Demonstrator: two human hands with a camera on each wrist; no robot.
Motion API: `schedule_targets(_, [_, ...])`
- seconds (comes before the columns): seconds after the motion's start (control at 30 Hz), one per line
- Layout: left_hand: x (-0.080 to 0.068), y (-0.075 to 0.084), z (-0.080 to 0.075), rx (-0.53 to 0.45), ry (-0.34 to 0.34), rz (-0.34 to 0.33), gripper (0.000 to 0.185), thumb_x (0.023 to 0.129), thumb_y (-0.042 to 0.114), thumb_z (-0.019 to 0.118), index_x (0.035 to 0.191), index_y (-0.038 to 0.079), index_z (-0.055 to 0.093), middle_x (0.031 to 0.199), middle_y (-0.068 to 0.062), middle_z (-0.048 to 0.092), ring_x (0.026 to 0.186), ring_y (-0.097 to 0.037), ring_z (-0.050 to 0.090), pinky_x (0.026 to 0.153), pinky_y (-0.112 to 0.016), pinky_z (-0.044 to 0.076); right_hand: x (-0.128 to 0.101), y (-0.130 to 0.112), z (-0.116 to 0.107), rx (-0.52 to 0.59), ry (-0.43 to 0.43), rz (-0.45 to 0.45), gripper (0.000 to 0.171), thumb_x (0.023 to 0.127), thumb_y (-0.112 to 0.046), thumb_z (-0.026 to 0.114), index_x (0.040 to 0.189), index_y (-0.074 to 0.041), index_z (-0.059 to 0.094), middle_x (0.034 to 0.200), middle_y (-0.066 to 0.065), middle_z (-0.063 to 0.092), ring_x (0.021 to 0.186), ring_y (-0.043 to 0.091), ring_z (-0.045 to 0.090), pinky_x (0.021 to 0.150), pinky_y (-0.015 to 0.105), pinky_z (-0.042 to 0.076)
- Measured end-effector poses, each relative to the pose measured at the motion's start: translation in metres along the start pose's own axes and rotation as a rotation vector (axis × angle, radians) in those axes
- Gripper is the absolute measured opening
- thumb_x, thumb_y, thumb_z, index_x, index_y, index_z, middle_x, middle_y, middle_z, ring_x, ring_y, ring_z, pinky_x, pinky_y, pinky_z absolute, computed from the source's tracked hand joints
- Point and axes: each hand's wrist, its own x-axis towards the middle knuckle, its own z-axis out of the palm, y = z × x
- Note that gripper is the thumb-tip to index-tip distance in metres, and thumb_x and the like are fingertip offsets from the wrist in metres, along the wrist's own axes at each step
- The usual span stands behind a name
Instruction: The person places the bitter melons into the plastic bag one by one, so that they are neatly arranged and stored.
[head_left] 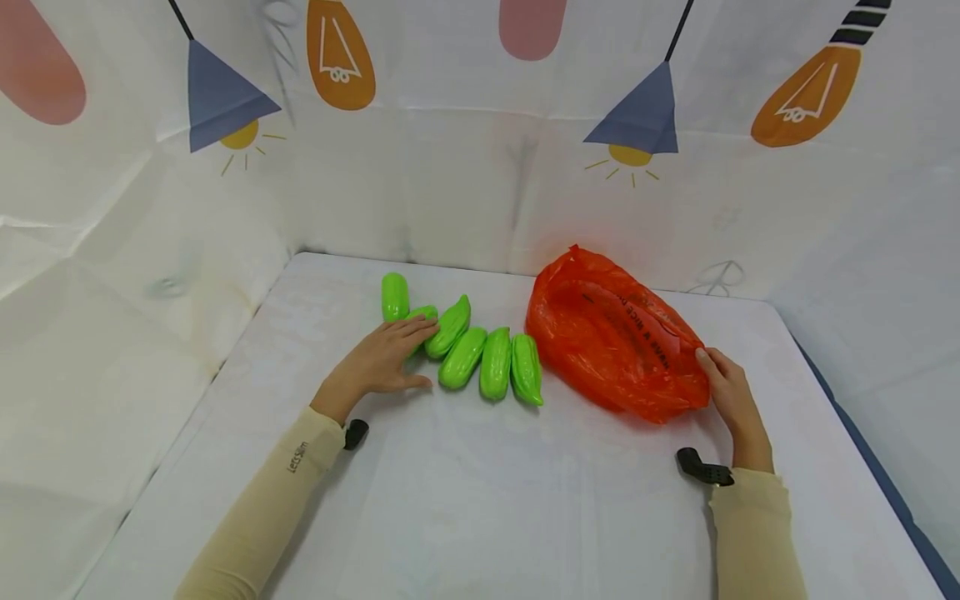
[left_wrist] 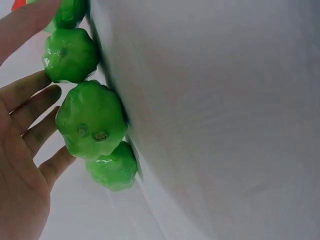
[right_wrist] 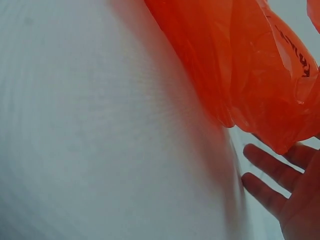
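Six green gourds point(head_left: 480, 354) show overhead; my left hand point(head_left: 386, 358), fingers flat, touches them; right hand point(head_left: 731, 392), relaxed, touches orange bag point(head_left: 615, 337); wrist views show few.

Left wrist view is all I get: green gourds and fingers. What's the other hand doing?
Observer: The right hand rests at the near edge of an orange plastic bag, fingers fairly straight.
Operator: How many gourds in total?
Observer: Six toy gourds in a loose row on the white table, left of the bag.
Operator: Is the left hand gripping one?
Observer: No. The left hand lies flat, fingers laid over the second gourd from the left.
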Motion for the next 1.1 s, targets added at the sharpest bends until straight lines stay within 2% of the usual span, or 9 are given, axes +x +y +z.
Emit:
schedule_targets(0.1, [0.003,0.000,0.000,0.005,0.020,0.006,0.086,0.078,0.050,0.079,0.144,0.005,0.047,0.153,-0.012,0.042,0.142,-0.031,0.038,0.113,-0.052,0.035,-0.001,0.000,-0.001,0.000,-0.004,-0.012,0.061,0.105,-0.045,0.032,0.137,0.005,0.046,0.135,0.030,0.047,0.096,-0.013,0.037,0.103,0.038,0.045])
schedule_targets(0.2, [0.005,0.001,0.000,0.005,0.037,0.002,0.082,0.078,0.050,0.079,0.141,0.006,0.049,0.153,-0.010,0.043,0.141,-0.030,0.039,0.113,-0.052,0.035,0.002,0.000,-0.003,-0.021,-0.008,-0.038,0.059,0.105,-0.042,0.034,0.135,0.007,0.048,0.132,0.030,0.049,0.098,-0.009,0.041,0.101,0.037,0.043])
schedule_targets(0.23, [0.006,0.001,0.000,0.005,0.041,0.001,0.081,0.078,0.049,0.079,0.140,0.006,0.050,0.153,-0.010,0.043,0.141,-0.030,0.039,0.113,-0.052,0.035,0.003,0.000,-0.004,-0.030,-0.016,-0.038,0.059,0.106,-0.042,0.033,0.135,0.007,0.047,0.131,0.030,0.049,0.101,-0.004,0.043,0.101,0.038,0.043])
schedule_targets(0.3, [0.007,0.002,-0.001,0.001,0.044,-0.003,0.079,0.078,0.048,0.080,0.138,0.006,0.052,0.153,-0.010,0.043,0.142,-0.030,0.039,0.113,-0.053,0.035,0.005,-0.001,-0.007,-0.016,-0.040,-0.041,0.061,0.106,-0.041,0.033,0.136,0.010,0.045,0.133,0.033,0.047,0.112,0.013,0.048,0.108,0.048,0.040])
schedule_targets(0.4, [0.009,0.003,-0.003,-0.014,0.044,-0.009,0.074,0.078,0.044,0.081,0.134,0.005,0.054,0.152,-0.012,0.043,0.141,-0.031,0.039,0.113,-0.054,0.035,0.007,-0.003,-0.009,0.015,-0.093,-0.019,0.065,0.106,-0.043,0.031,0.140,0.012,0.039,0.138,0.037,0.041,0.124,0.041,0.039,0.109,0.068,0.029])
schedule_targets(0.47, [0.010,0.005,-0.003,-0.024,0.042,-0.011,0.070,0.078,0.040,0.082,0.132,0.004,0.055,0.152,-0.013,0.044,0.141,-0.031,0.040,0.113,-0.054,0.035,0.008,-0.004,-0.011,0.034,-0.124,-0.003,0.068,0.105,-0.044,0.030,0.141,0.013,0.036,0.140,0.038,0.038,0.126,0.048,0.034,0.107,0.073,0.026])
schedule_targets(0.67, [0.015,0.005,-0.001,-0.010,0.051,-0.015,0.063,0.079,0.030,0.083,0.130,0.005,0.056,0.146,-0.014,0.050,0.136,-0.031,0.046,0.113,-0.051,0.036,0.011,-0.007,-0.013,0.012,-0.149,-0.012,0.067,0.106,-0.044,0.030,0.140,0.013,0.036,0.139,0.037,0.039,0.126,0.048,0.034,0.106,0.073,0.027])
schedule_targets(0.87, [0.023,0.004,0.002,0.021,0.084,0.018,0.075,0.079,0.026,0.083,0.143,0.007,0.047,0.138,-0.014,0.055,0.128,-0.033,0.052,0.109,-0.050,0.041,0.014,-0.005,-0.011,0.016,-0.149,0.004,0.067,0.106,-0.044,0.030,0.141,0.012,0.035,0.141,0.037,0.038,0.128,0.048,0.033,0.107,0.072,0.027])
schedule_targets(1.1, [0.033,0.003,0.000,0.045,0.038,0.024,0.075,0.079,0.027,0.083,0.142,0.005,0.049,0.132,-0.013,0.052,0.118,-0.028,0.055,0.102,-0.046,0.046,0.015,-0.002,-0.009,0.023,-0.155,0.013,0.066,0.106,-0.043,0.029,0.141,0.012,0.036,0.141,0.036,0.038,0.125,0.045,0.034,0.107,0.072,0.028])
